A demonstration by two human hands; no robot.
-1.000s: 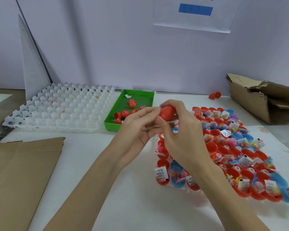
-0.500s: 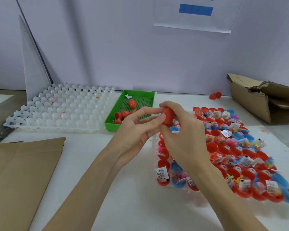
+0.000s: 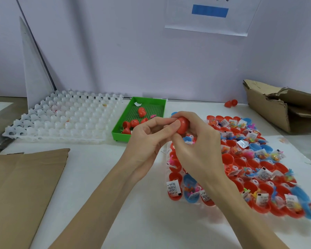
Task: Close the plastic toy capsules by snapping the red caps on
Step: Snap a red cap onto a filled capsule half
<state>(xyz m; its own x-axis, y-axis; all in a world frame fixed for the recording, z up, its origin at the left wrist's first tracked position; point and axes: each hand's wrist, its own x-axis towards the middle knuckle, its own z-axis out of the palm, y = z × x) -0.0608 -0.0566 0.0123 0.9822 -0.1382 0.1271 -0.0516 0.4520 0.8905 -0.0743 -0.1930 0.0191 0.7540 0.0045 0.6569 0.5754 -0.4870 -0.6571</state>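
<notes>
Both hands, left (image 3: 147, 141) and right (image 3: 196, 151), clamp fingers round one red capsule (image 3: 183, 125) above the bench (image 3: 97, 168), squeezing its cap home.

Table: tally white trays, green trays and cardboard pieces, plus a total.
white tray: 1
green tray: 1
cardboard sheet: 1
cardboard box: 1
Total: 4

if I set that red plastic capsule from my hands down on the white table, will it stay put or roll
The red plastic egg-shaped capsule, pinched by the left hand and right hand, looks rounded and smooth, so it would probably roll on the flat white table. It seems light, since fingertips alone carry it. Its glossy shell may be slippery.
</notes>
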